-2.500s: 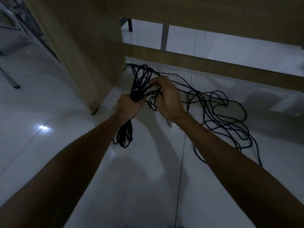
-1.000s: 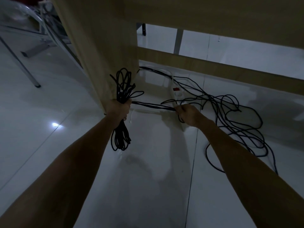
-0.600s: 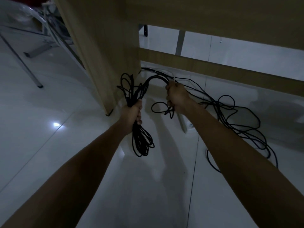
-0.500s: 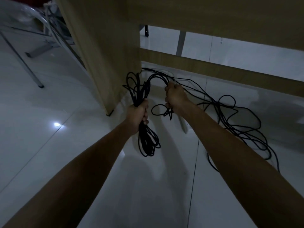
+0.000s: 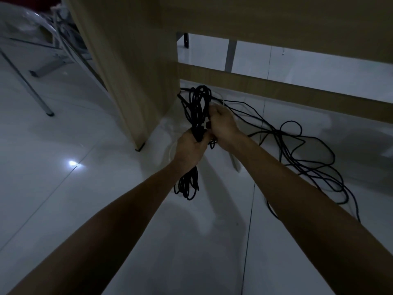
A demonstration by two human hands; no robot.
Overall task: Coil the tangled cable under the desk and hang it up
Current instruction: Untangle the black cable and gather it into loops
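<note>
Right hand (image 5: 223,122) has swung back to the bundle, laying another loop of black cable (image 5: 196,111) into gripping left hand (image 5: 190,146). Mid-coiling; the right's own grip indistinct. Next: draw floor slack (image 5: 308,167).

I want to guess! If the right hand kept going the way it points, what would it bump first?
Probably the coil right beside the right hand; beyond that stands the desk panel. Depth is unclear.

left: table side panel (image 5: 136,81) blocks | back: low crossbar (image 5: 276,90), gap above | right floor: loose cable (image 5: 308,167) tangle | near floor (image 5: 106,199): open
</note>
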